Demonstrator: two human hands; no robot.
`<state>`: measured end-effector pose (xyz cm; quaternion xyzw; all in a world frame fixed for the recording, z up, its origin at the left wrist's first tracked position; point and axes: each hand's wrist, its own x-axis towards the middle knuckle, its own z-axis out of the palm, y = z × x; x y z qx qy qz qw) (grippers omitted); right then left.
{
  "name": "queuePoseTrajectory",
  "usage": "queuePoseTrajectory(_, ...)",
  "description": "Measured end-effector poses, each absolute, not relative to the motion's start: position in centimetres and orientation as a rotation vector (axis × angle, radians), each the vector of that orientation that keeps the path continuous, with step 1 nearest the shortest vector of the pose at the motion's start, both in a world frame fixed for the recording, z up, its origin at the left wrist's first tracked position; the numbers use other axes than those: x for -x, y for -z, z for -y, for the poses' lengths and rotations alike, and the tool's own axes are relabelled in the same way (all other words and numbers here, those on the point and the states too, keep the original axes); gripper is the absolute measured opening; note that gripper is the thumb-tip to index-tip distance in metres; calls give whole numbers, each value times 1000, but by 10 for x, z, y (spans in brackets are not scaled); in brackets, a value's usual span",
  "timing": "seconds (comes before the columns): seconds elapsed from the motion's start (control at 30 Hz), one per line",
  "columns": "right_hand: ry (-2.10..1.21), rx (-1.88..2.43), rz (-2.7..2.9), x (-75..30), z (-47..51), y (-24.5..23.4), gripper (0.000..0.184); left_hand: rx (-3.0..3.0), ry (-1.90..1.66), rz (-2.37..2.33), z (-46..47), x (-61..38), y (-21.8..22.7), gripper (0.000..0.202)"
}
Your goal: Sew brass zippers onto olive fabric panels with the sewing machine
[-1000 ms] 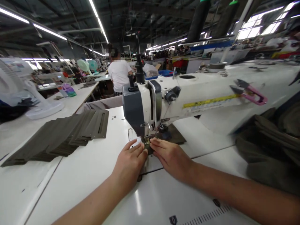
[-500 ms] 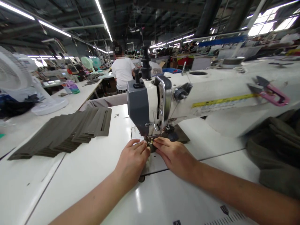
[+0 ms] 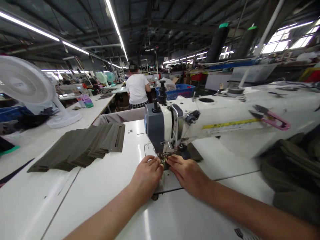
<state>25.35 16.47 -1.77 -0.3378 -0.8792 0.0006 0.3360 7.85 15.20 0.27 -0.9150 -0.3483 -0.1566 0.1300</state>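
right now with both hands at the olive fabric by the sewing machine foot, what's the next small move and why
Probably a slight nudge to square the small olive-green fabric piece under the metal presser foot with the left hand and right hand: the fingertips of both meet right at the foot, on the piece, though they hide part of it.

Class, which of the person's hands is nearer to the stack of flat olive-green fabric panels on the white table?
Left. The left hand sits to the right of the stack of flat olive-green fabric panels, apart from it; the right hand lies farther off.
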Motion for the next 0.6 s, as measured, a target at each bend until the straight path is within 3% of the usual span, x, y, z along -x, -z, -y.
queuePoseTrajectory(0.4, -90, 945, 2273, -252, -170, 28, 23, 2661, 411, 1116, -155, -77, 1, 4)
queuePoseTrajectory(0.6, -246, 1013, 2293, -252, -170, 26, 23, 2607, 615, 1194, -157, -75, 12, 4)
